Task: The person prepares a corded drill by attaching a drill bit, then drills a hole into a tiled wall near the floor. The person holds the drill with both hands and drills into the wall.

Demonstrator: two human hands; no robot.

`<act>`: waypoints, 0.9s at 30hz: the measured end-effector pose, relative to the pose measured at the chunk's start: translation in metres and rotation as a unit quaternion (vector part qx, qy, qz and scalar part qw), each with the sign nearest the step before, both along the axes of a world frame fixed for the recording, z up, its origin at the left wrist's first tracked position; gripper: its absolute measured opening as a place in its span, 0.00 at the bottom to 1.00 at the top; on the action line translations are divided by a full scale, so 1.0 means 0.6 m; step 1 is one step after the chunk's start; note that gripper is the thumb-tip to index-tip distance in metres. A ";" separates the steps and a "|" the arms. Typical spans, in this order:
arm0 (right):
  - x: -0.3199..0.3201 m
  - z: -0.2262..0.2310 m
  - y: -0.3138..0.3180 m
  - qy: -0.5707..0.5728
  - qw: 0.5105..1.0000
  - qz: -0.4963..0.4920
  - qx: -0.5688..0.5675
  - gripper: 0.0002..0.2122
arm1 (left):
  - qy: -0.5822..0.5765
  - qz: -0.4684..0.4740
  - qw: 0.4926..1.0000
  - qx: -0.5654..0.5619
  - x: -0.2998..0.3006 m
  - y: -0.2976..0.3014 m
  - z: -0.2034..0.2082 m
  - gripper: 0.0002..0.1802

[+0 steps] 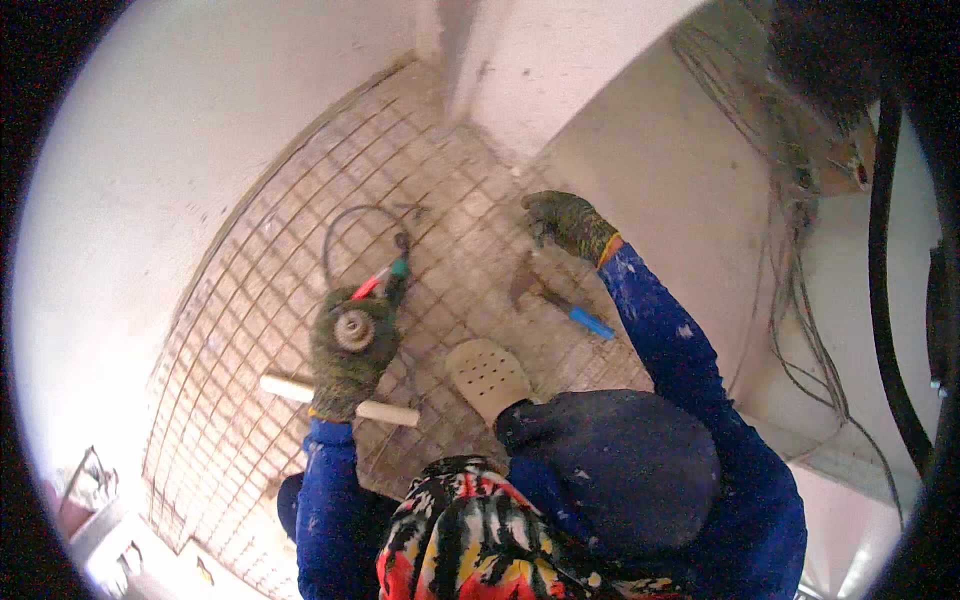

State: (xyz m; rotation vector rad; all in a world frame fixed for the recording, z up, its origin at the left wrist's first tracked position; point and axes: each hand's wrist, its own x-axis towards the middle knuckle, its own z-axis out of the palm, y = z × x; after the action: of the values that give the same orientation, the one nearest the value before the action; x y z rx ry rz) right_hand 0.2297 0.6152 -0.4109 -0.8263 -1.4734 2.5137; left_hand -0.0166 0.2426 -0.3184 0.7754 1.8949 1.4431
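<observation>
Over the wire mesh [225, 325] on the rough floor, left of the person's midline, the gloved left hand [350, 375] is seen from its back, lying over a slim dark tool with red and green parts [399, 268]; its fingers are hidden, so I cannot tell how tightly it grips. The tool's long axis runs away from the person, leaning to the right, with its dark tip at the far end. A pale round piece [352, 330] with a ringed centre shows against the glove, and a thin dark cable [330, 238] arcs beyond the hand. Passing beneath the wrist, a pale rod [388, 412] lies nearly crosswise, its right end slightly nearer the person. The gloved right hand [570, 225] is farther out, near the base of the wall corner, fingers curled in; whether it holds anything I cannot tell. Just below it, a blue-handled tool [590, 322] lies slantwise, dark head toward the upper left, grip toward the lower right. Nearer the person is a beige perforated clog [487, 378]. Farther right, loose cables [810, 345] trail down beside a thick black hose [882, 280].
</observation>
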 end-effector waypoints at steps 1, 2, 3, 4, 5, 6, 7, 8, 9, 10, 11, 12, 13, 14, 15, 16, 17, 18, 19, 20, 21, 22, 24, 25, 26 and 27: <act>-0.032 0.019 -0.030 0.034 0.969 0.051 0.238 0.12 | 0.003 0.003 1.000 0.012 0.002 0.001 -0.004 0.17; -0.070 0.035 -0.063 0.084 0.879 0.102 0.459 0.12 | 0.031 0.003 0.999 0.014 0.002 -0.001 -0.008 0.17; -0.098 0.057 -0.097 0.084 0.858 0.128 0.491 0.11 | 0.000 0.004 1.000 0.024 0.003 -0.002 -0.011 0.17; -0.125 0.078 -0.130 0.074 0.879 0.140 0.449 0.11 | -0.004 0.002 1.000 0.026 0.002 -0.002 -0.013 0.17; -0.152 0.097 -0.163 0.069 0.879 0.159 0.444 0.10 | 0.043 -0.011 0.999 0.019 -0.002 -0.003 -0.014 0.18; -0.171 0.119 -0.183 0.028 0.932 0.167 0.322 0.10 | 0.090 -0.022 0.996 0.013 -0.006 -0.005 -0.013 0.18; -0.190 0.137 -0.200 0.027 0.967 0.172 0.185 0.09 | 0.144 -0.047 0.989 0.000 -0.011 -0.006 -0.012 0.20; -0.210 0.150 -0.218 0.027 0.965 0.160 0.206 0.09 | 0.196 -0.071 0.978 -0.012 -0.015 -0.007 -0.010 0.21; -0.225 0.159 -0.231 0.068 0.963 0.148 0.215 0.09 | 0.253 -0.091 0.963 -0.032 -0.017 -0.008 -0.009 0.23; -0.233 0.168 -0.240 0.079 0.963 0.134 0.222 0.09 | 0.236 -0.092 0.967 -0.019 -0.017 -0.010 -0.007 0.23; -0.236 0.173 -0.246 0.100 0.955 0.128 0.247 0.09 | 0.226 -0.088 0.970 -0.014 -0.016 -0.012 -0.007 0.23; -0.237 0.176 -0.251 0.089 0.952 0.121 0.268 0.09 | 0.216 -0.084 0.973 -0.008 -0.015 -0.013 -0.008 0.23; -0.238 0.175 -0.254 0.029 0.949 0.131 0.286 0.10 | 0.222 -0.084 0.971 0.001 -0.012 -0.015 -0.010 0.23; -0.237 0.173 -0.256 0.037 0.959 0.125 0.253 0.10 | 0.200 -0.080 0.976 -0.004 -0.011 -0.016 -0.013 0.24; -0.234 0.169 -0.257 -0.004 0.967 0.135 0.215 0.11 | 0.195 -0.080 0.977 -0.006 -0.010 -0.016 -0.017 0.25; -0.233 0.164 -0.258 -0.016 0.975 0.137 0.174 0.11 | 0.206 -0.076 0.976 -0.003 -0.008 -0.017 -0.020 0.27; -0.231 0.158 -0.260 -0.011 0.971 0.138 0.197 0.11 | 0.155 -0.068 0.986 0.002 -0.007 -0.018 -0.024 0.27; -0.232 0.152 -0.262 0.023 0.967 0.130 0.216 0.12 | 0.118 -0.056 0.991 0.011 -0.006 -0.018 -0.027 0.28; -0.232 0.145 -0.263 0.028 0.963 0.126 0.235 0.12 | 0.118 -0.056 0.991 0.014 -0.006 -0.019 -0.028 0.27; -0.229 0.141 -0.262 0.072 0.965 0.117 0.224 0.12 | 0.119 -0.056 0.991 0.016 -0.006 -0.019 -0.029 0.27; -0.227 0.136 -0.262 0.088 0.967 0.112 0.214 0.12 | 0.154 -0.069 0.986 0.011 -0.007 -0.021 -0.029 0.27; -0.224 0.133 -0.262 0.071 0.970 0.105 0.208 0.12 | 0.189 -0.082 0.978 0.006 -0.006 -0.020 -0.029 0.26; -0.219 0.130 -0.260 0.096 0.962 0.115 0.227 0.12 | 0.091 -0.047 0.995 0.000 -0.004 -0.019 -0.027 0.21; -0.218 0.130 -0.258 0.095 0.959 0.118 0.239 0.12 | 0.042 -0.029 0.999 -0.003 -0.002 -0.017 -0.027 0.19; -0.217 0.130 -0.256 0.094 0.953 0.118 0.261 0.13 | 0.014 -0.021 1.000 0.010 -0.001 -0.015 -0.026 0.19; -0.218 0.131 -0.254 0.094 0.947 0.118 0.283 0.14 | -0.013 -0.012 1.000 0.023 0.000 -0.013 -0.026 0.19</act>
State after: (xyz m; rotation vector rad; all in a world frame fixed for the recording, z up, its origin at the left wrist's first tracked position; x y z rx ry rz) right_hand 0.0991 0.4626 -0.3324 -0.3185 -2.1598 2.0355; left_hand -0.0166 0.2347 -0.3340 0.7947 1.8338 1.4791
